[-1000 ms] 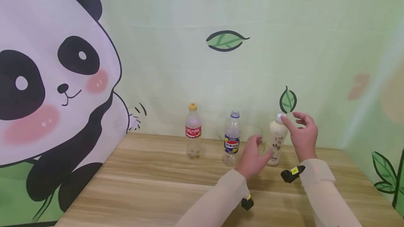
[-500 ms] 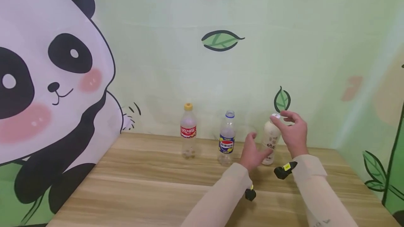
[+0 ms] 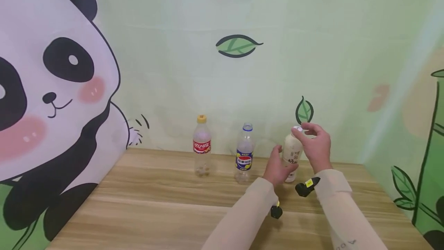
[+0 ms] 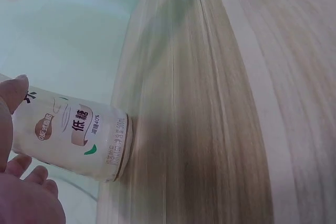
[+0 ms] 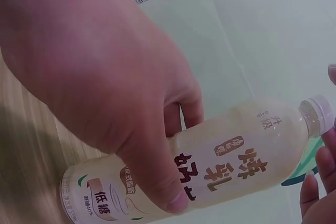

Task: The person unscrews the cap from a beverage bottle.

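A cream milk tea bottle [image 3: 293, 147] with printed characters stands near the back of the table, leaning slightly. My left hand [image 3: 277, 171] grips its lower half, the thumb [image 5: 170, 184] lying across the front and other fingers behind. Around the white bottle cap [image 5: 316, 115] at the top curl the thumb and fingers of my right hand [image 3: 319, 147]. In the right wrist view a narrow gap shows between that thumb and the cap, while a finger lies close to its other side. The left wrist view shows the bottle base [image 4: 118, 148] on or just above the wood.
Left of my hands stands a clear cola bottle [image 3: 244, 160] with a blue label and an uncapped neck. Further left is another clear bottle [image 3: 202, 147], red-labelled and yellow-capped. The wooden table [image 3: 149, 203] meets a green printed backdrop [image 3: 173, 72] behind and at the sides.
The head view has swung a little to the right, so everything appears further left. Both hands stay at the milk tea bottle with only slight shifts in the fingers.
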Demonstrator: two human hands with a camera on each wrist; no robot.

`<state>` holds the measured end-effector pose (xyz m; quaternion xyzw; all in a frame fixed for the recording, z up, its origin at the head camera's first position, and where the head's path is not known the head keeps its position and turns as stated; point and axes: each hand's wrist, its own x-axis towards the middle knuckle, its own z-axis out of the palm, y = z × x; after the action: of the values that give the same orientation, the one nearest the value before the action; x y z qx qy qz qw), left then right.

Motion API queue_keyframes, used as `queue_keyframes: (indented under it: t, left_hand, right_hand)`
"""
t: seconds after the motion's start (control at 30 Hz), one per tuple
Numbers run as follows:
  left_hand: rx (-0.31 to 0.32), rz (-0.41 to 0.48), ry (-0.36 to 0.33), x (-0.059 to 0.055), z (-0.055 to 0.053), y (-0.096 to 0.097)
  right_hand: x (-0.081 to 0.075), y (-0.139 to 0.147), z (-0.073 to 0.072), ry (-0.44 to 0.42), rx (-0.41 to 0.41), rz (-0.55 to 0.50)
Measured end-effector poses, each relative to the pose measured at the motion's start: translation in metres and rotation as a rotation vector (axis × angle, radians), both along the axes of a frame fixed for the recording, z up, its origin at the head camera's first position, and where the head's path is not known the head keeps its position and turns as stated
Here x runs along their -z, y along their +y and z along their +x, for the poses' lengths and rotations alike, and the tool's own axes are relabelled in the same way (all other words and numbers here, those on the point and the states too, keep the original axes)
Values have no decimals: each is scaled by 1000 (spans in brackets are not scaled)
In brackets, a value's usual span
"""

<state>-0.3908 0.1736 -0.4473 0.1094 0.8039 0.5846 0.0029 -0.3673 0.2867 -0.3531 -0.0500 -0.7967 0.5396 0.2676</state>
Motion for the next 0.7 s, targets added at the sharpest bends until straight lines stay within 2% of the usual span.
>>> queue_keyframes:
  t: [0.23, 0.47, 0.7]
  left_hand:
    - [3, 15, -17, -1, -2, -3]
    - [41, 38, -33, 2, -6, -2]
    - [59, 46, -10, 2, -1, -8]
  right_hand:
    - [-3, -5, 1, -69, -4, 32]
    - [-7, -4, 3, -100, -32, 56]
    - [-5, -2, 5, -113, -32, 66]
